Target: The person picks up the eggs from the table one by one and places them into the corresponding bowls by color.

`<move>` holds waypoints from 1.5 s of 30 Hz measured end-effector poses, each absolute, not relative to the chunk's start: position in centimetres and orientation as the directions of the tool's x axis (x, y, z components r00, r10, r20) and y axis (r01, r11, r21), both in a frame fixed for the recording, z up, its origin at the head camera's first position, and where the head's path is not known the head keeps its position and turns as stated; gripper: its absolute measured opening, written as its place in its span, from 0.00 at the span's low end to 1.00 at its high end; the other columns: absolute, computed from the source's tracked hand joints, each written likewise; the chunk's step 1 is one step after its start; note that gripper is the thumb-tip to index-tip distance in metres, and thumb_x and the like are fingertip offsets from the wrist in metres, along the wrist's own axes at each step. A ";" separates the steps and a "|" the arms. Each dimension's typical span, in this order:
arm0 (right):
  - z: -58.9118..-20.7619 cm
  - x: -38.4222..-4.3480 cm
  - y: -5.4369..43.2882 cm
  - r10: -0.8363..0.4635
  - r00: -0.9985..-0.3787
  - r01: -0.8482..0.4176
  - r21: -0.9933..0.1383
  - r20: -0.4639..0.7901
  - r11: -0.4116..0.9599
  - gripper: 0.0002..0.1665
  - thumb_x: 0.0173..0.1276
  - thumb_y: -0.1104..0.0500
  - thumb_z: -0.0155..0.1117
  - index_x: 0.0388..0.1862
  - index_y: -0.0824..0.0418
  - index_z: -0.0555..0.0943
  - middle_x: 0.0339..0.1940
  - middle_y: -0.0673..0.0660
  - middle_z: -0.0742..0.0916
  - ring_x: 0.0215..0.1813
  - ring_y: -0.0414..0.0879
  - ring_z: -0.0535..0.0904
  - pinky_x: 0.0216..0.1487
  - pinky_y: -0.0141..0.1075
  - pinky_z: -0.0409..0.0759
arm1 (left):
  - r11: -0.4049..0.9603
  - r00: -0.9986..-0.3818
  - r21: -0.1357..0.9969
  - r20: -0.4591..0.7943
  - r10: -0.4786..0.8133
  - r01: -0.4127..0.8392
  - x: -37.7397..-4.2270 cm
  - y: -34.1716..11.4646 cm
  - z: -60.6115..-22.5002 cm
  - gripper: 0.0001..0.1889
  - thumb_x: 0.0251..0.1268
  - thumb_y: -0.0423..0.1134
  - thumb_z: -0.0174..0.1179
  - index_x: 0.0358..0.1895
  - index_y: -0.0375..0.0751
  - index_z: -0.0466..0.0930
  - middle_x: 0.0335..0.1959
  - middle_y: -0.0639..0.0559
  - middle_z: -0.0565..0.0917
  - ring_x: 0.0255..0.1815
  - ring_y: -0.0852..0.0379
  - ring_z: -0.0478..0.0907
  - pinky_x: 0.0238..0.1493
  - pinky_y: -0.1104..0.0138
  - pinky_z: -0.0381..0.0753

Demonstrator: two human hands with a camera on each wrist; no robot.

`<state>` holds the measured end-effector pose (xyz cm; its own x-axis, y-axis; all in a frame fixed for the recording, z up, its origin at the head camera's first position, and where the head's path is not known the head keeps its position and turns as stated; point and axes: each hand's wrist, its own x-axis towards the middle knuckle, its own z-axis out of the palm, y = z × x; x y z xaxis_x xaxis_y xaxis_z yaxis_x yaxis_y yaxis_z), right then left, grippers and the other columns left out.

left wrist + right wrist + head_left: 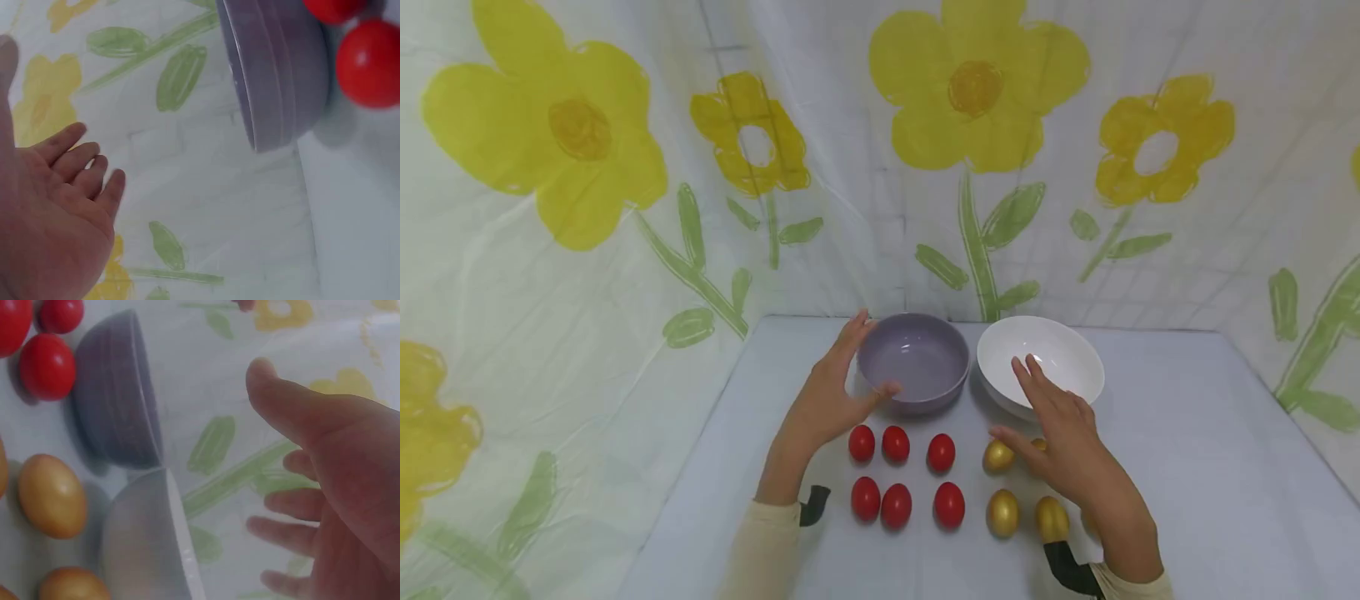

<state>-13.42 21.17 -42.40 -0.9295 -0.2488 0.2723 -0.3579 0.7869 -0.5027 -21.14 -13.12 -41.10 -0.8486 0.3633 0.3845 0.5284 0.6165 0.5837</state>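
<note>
In the head view my left hand (833, 393) is held up beside the left edge of a purple-grey bowl (917, 367), thumb and fingers spread apart with nothing between them. My right hand (1067, 437) hovers over the near side of a white bowl (1063, 358) and some golden eggs (1003, 512), fingers extended. Several red eggs (897, 506) lie in two rows below the purple-grey bowl. The right hand and wrist partly hide golden eggs. Both wrist views show bare palms, the left hand (69, 219) and the right hand (340, 487) apart from the bowls.
The bowls stand side by side at the back of a white-covered table (700, 533). Behind and beside it hangs a white curtain (850, 225) printed with yellow flowers. A dark strap (1067, 571) shows at the right wrist, by a golden egg.
</note>
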 end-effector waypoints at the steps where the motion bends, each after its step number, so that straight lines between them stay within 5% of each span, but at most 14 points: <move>1: -42.4 -13.5 21.1 -0.253 -0.925 -0.369 -0.504 0.284 0.781 0.58 0.72 0.40 0.73 0.90 0.48 0.51 0.87 0.62 0.60 0.82 0.66 0.61 0.76 0.66 0.54 | 0.595 -0.837 0.588 0.400 0.374 0.548 -22.0 -13.5 -40.9 0.52 0.64 0.71 0.67 0.86 0.61 0.52 0.87 0.64 0.50 0.86 0.59 0.50 0.79 0.45 0.62; 6: -42.3 -13.9 20.0 -0.272 -0.927 -0.372 -0.555 0.258 0.744 0.50 0.73 0.36 0.69 0.86 0.49 0.62 0.81 0.56 0.73 0.78 0.61 0.69 0.75 0.63 0.68 | 0.510 -0.790 0.606 0.415 0.451 0.610 -26.3 -14.7 -41.1 0.59 0.59 0.75 0.67 0.87 0.59 0.46 0.87 0.58 0.52 0.86 0.57 0.50 0.80 0.43 0.59; 9: -42.7 -14.3 19.0 -0.277 -0.937 -0.350 -0.582 0.213 0.734 0.47 0.72 0.32 0.67 0.83 0.49 0.68 0.79 0.54 0.76 0.79 0.58 0.71 0.74 0.61 0.71 | 0.478 -0.796 0.658 0.340 0.500 0.581 -28.7 -15.1 -42.2 0.66 0.55 0.80 0.65 0.87 0.54 0.37 0.88 0.56 0.45 0.88 0.53 0.44 0.79 0.40 0.59; 12: -43.5 -14.8 17.7 -0.293 -0.939 -0.341 -0.574 0.178 0.744 0.44 0.71 0.34 0.70 0.80 0.50 0.72 0.75 0.51 0.80 0.69 0.55 0.80 0.69 0.56 0.78 | 0.478 -0.811 0.713 0.220 0.541 0.513 -30.7 -15.5 -43.7 0.73 0.51 0.82 0.66 0.87 0.54 0.27 0.88 0.56 0.36 0.88 0.48 0.39 0.79 0.38 0.59; 20: -45.8 -15.7 13.7 -0.347 -0.937 -0.326 -0.457 0.042 0.828 0.41 0.64 0.42 0.80 0.72 0.57 0.80 0.54 0.55 0.91 0.55 0.52 0.87 0.58 0.50 0.85 | 0.569 -0.824 0.724 -0.001 0.566 0.390 -33.5 -16.5 -47.2 0.78 0.49 0.62 0.81 0.86 0.50 0.20 0.88 0.46 0.33 0.87 0.38 0.42 0.78 0.39 0.60; 25: -46.7 -15.8 12.1 -0.331 -0.943 -0.285 -0.409 -0.044 0.867 0.39 0.61 0.43 0.83 0.68 0.57 0.83 0.39 0.50 0.91 0.40 0.45 0.84 0.47 0.46 0.86 | 0.632 -0.826 0.689 -0.086 0.558 0.355 -33.7 -16.8 -48.3 0.81 0.45 0.62 0.83 0.86 0.44 0.22 0.87 0.41 0.39 0.85 0.39 0.49 0.78 0.42 0.63; 37: -47.2 -15.6 11.3 -0.286 -0.958 -0.251 -0.419 -0.022 0.872 0.26 0.61 0.51 0.84 0.57 0.55 0.87 0.34 0.48 0.89 0.36 0.43 0.80 0.44 0.43 0.85 | 0.618 -0.828 0.708 -0.083 0.554 0.342 -33.7 -15.7 -48.8 0.84 0.37 0.69 0.83 0.87 0.45 0.27 0.86 0.44 0.47 0.81 0.44 0.57 0.77 0.44 0.66; 45: -44.3 -16.7 12.9 -0.426 -0.899 -0.396 -0.608 0.104 0.688 0.28 0.65 0.46 0.81 0.62 0.51 0.87 0.54 0.47 0.91 0.58 0.46 0.88 0.58 0.45 0.86 | 0.640 -0.821 0.689 -0.116 0.560 0.340 -33.9 -15.0 -48.8 0.84 0.37 0.72 0.82 0.87 0.47 0.26 0.87 0.45 0.45 0.83 0.44 0.55 0.78 0.45 0.65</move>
<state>-16.74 12.92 -44.26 -0.8988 -0.4257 0.1044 -0.3964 0.6879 -0.6080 -33.88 -14.99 -48.80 -0.8205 0.5598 -0.1158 0.3396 0.6403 0.6890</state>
